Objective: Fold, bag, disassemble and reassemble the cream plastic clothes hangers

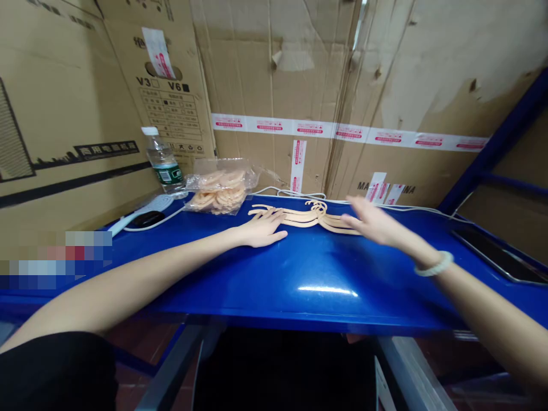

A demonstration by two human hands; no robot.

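Observation:
Several thin beige strips (pixel 302 217) with curled hooks at their middle lie fanned side by side on the blue tabletop (pixel 257 279); they look like clothes hangers. My left hand (pixel 262 228) rests flat over their left part, fingers stretched and thumb apart. At their right ends hovers my right hand (pixel 374 222), blurred by motion, with thumb and fingers apart; whether it touches them I cannot tell. Behind my left hand sits a clear plastic bag (pixel 222 188) filled with similar beige curved pieces.
A water bottle (pixel 165 162) stands at the back left, near a pale perforated paddle (pixel 156 204) and a black oval object (pixel 148 219). White cable (pixel 398 208) runs along the back. A dark flat phone-like device (pixel 500 251) lies right. Cardboard boxes (pixel 265 74) wall the rear.

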